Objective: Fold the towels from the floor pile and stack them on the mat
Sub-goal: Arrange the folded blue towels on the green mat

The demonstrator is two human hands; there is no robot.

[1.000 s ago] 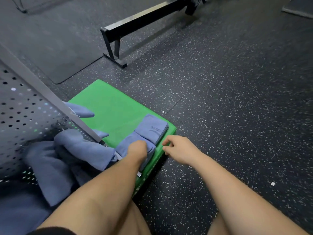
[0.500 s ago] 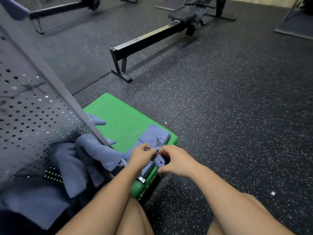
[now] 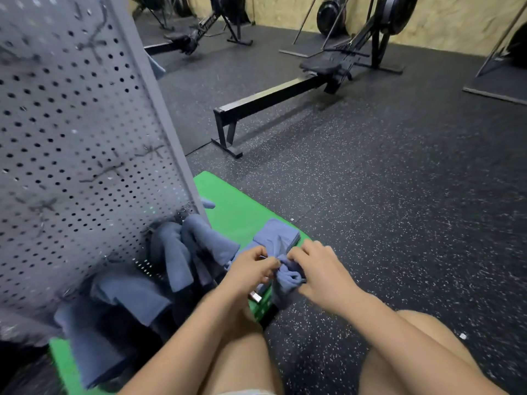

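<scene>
Left hand point(image 3: 251, 266) and right hand point(image 3: 316, 269) pinch a bunched towel point(image 3: 288, 276) between them; seemingly over the mat point(image 3: 228, 201).

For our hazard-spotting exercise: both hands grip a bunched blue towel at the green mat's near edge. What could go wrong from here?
1. The bunched towel, gripped by the left hand and right hand, sits at the green mat's near edge; it may slip onto the floor.
2. It lies right against the folded towel behind it; pulling could drag that one out of shape.
</scene>
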